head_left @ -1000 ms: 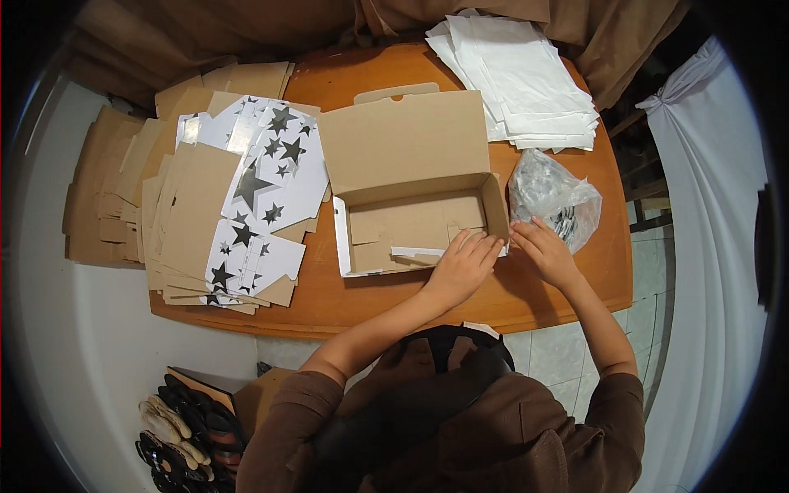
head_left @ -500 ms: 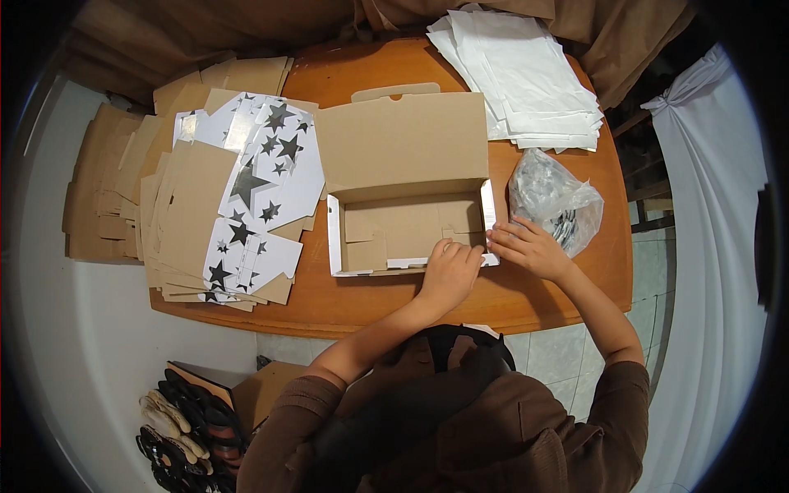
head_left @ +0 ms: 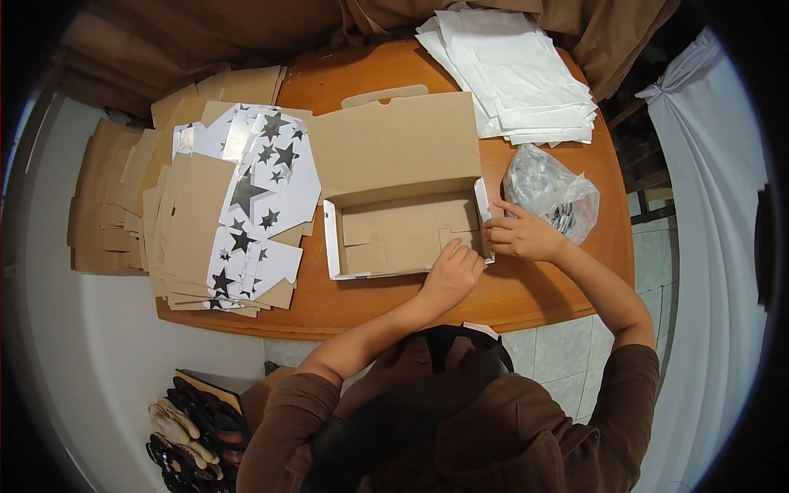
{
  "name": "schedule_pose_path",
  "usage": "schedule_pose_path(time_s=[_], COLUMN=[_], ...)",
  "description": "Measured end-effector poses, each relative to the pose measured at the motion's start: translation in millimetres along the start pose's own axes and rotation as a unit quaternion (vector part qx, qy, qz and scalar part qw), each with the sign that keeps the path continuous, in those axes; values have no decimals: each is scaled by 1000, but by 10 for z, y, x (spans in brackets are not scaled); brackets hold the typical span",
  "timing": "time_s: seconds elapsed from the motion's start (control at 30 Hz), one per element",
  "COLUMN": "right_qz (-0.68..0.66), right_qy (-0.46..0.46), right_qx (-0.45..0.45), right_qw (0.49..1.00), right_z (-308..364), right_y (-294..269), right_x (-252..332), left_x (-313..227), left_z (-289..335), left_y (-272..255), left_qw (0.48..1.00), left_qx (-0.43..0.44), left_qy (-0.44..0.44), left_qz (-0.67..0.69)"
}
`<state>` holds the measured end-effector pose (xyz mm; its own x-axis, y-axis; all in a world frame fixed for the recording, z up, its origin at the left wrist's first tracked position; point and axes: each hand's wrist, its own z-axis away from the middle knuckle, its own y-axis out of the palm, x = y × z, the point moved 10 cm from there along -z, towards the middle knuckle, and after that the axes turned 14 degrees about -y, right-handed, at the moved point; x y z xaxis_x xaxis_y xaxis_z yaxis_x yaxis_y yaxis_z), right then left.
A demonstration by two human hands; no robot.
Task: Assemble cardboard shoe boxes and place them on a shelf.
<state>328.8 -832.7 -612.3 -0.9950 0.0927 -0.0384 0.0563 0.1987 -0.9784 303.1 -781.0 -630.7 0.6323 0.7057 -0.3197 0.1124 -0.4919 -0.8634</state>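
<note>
A cardboard box (head_left: 403,222) stands on the table with its lid raised toward the far side; it is brown inside and white on the outer walls. My left hand (head_left: 456,271) is closed over the front wall near the right corner, its fingertips reaching inside. Against the right wall, my right hand (head_left: 526,235) grips the same corner area with bent fingers, one finger lifted a little. The fingertips of both hands are partly hidden by the walls and knuckles.
To the left lie stacked flat box blanks (head_left: 193,214), some white with black stars (head_left: 246,193). White paper sheets (head_left: 526,78) are piled at the far right. Beside my right hand sits a clear plastic bag (head_left: 546,185) with dark items. Several shoes (head_left: 193,435) lie below the table at left.
The front wall's inner flap edge near my left hand now looks folded down inside. My left hand has shifted slightly, and one right finger has lifted. The whole view has moved a little.
</note>
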Motion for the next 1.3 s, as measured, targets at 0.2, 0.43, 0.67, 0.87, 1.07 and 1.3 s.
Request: schedule_pose_path(time_s=[0.2,0.43,0.67,0.87,1.07,1.3], right_qz=[13,33,-20,-31,-12,62], right_qy=[6,7,65,194,291,464], right_qx=[-24,60,14,-14,-110,-183], right_qw=[1000,998,998,980,950,864], right_z=[15,-33,-1,147,403,1020], right_y=[-23,57,28,6,-307,-179], right_x=[25,-9,-27,-130,-654,-1496], left_x=[-9,37,38,160,348,398], left_z=[-7,-11,77,-22,-642,-1667], left_y=[49,4,-26,17,-298,-193], left_qw=[1000,999,999,993,994,998], left_qx=[-3,-2,2,56,8,-45], left_qy=[10,-12,-14,-69,-76,8], left_qz=[25,51,52,82,82,32])
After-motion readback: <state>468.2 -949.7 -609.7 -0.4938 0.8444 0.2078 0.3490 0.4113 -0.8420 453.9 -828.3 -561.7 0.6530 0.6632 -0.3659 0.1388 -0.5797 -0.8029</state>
